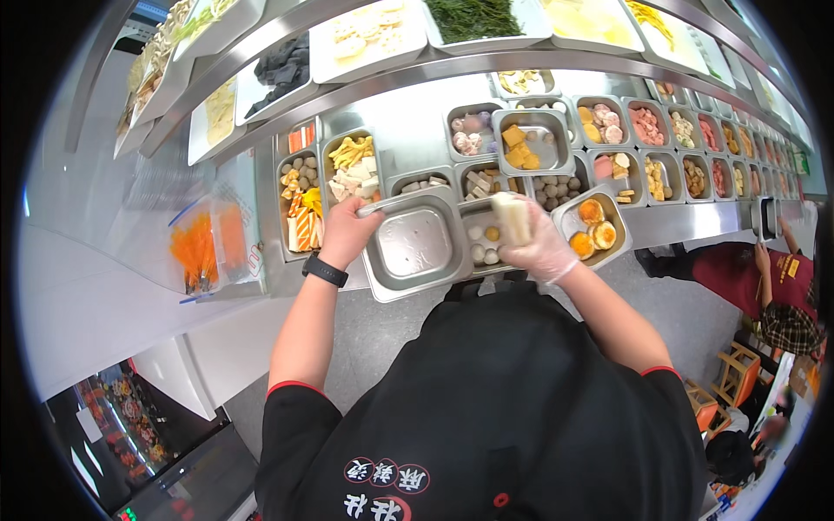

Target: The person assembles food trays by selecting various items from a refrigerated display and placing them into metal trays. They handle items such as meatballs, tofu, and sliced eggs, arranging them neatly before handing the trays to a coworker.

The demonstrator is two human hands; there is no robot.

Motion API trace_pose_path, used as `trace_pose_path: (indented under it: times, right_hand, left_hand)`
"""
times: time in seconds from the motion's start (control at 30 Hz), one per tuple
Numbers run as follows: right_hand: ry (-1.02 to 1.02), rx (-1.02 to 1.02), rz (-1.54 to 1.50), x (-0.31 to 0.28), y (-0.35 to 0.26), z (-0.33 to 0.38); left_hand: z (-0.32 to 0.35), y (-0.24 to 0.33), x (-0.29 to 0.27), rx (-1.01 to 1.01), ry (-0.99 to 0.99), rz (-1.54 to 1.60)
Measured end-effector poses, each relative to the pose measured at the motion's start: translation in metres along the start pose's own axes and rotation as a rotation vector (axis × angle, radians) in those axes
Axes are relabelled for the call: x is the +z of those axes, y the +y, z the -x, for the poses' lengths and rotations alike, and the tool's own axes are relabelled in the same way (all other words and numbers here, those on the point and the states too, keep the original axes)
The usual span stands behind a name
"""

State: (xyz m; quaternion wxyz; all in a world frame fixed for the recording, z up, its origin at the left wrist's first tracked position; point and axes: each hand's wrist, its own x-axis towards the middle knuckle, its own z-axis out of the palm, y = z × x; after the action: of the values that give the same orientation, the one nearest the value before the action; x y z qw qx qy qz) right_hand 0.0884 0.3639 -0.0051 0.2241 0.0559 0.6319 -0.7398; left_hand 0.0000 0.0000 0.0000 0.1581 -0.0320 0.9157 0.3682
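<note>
My left hand (349,230) grips the upper left corner of a metal pan (410,246), its fingers closed over the rim. The tilted pan shows a bare bottom with a few small marks. In my right hand (543,249), under a clear plastic glove, is a pale cream, blurred block of food (512,219); its exact kind cannot be made out. That hand is above a pan of pale and yellowish balls (484,245). Just right of it tilts a pan of round yellow-orange topped pieces (592,227).
Several metal pans of food fill the counter (408,139), with yellow cubes (521,149) in a raised one. White trays (369,39) line the shelf above. Left stands a bag with orange contents (204,247). A person in a maroon apron (738,278) works at far right.
</note>
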Motion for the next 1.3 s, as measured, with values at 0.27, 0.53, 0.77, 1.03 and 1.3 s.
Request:
trace_pose_path:
  times: [0.27, 0.53, 0.77, 1.03, 1.3]
  right_hand:
    - [0.086, -0.052, 0.335, 0.012, 0.025, -0.012]
    - [0.379, 0.109, 0.304, -0.044, 0.041, 0.016]
    - [0.343, 0.177, 0.245, -0.047, 0.059, 0.019]
    - [0.277, 0.153, 0.235, -0.043, 0.077, 0.005]
    - [0.283, 0.166, 0.247, -0.033, 0.075, 0.007]
  left_hand:
    - [-0.006, -0.173, -0.003, -0.360, 0.213, 0.089]
    - [0.047, -0.265, 0.003, -0.768, 0.289, 0.399]
    - [0.042, -0.261, 0.022, -0.506, 0.139, 0.042]
    - [0.051, -0.104, 0.081, 0.220, 0.324, -0.122]
    - [0.029, -0.043, 0.221, -0.369, -0.330, 0.331]
